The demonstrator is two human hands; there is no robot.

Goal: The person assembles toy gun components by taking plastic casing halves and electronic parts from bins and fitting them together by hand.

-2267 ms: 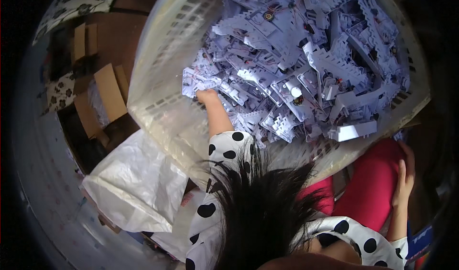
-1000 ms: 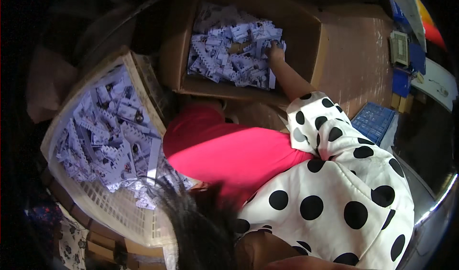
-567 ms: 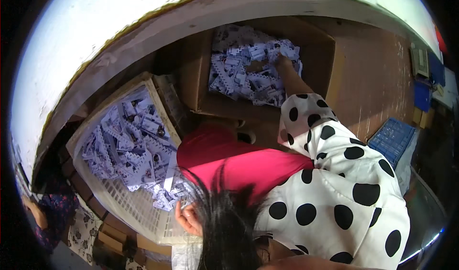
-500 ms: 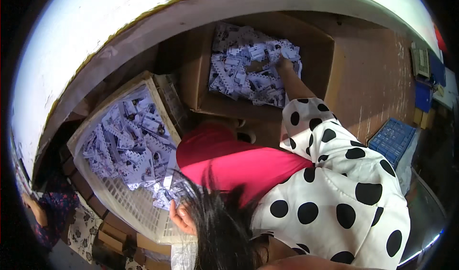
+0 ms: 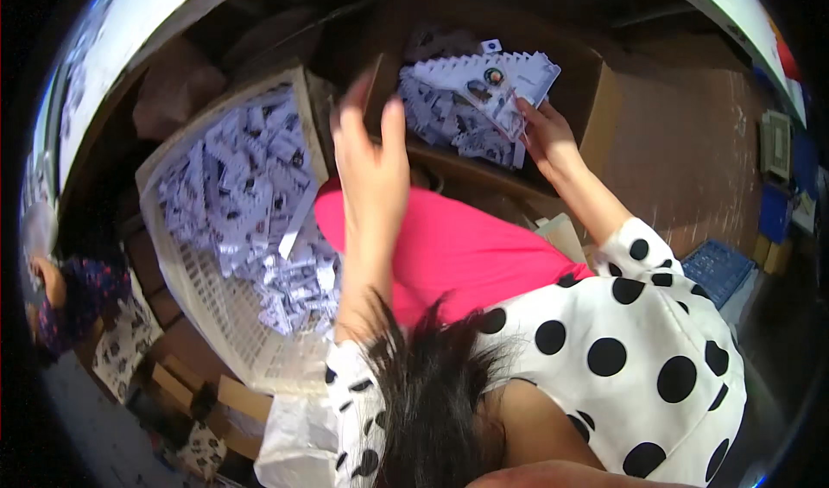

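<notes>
Fanned stack of white printed cards [image 5: 484, 86] above open brown cardboard box [image 5: 604, 99], pinched at lower edge by right hand [image 5: 546, 134]. Left hand [image 5: 371, 155] raised, fingers spread, holding nothing. White plastic lattice basket [image 5: 207, 315] of similar cards at left, beside pink-clad lap [image 5: 458, 246].

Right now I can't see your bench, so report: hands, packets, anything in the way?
Right hand grips a fanned stack of packets over the box. Left hand raised, open, empty. Nothing between them.
</notes>
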